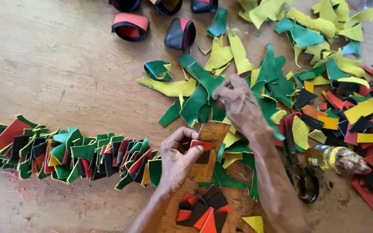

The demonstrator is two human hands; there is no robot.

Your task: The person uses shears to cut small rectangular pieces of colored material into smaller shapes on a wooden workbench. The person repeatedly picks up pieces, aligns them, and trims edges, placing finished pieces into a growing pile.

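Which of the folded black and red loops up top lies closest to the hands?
The black loop with the red inside, just left of a green strip. It sits lowest and furthest right of the row, nearest the right hand; the others lie higher or further left.

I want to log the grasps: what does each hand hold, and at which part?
Left hand pinches a small red-and-black leather piece at its left end. Right hand reaches into the green leather scraps; its hold cannot be told.

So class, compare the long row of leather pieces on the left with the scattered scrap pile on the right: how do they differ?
The row of leather pieces is overlapped in a neat line; the scrap pile lies loose and scattered. The row shows little yellow; the pile has many yellow scraps. Both hold green, red and black pieces on the wooden table.
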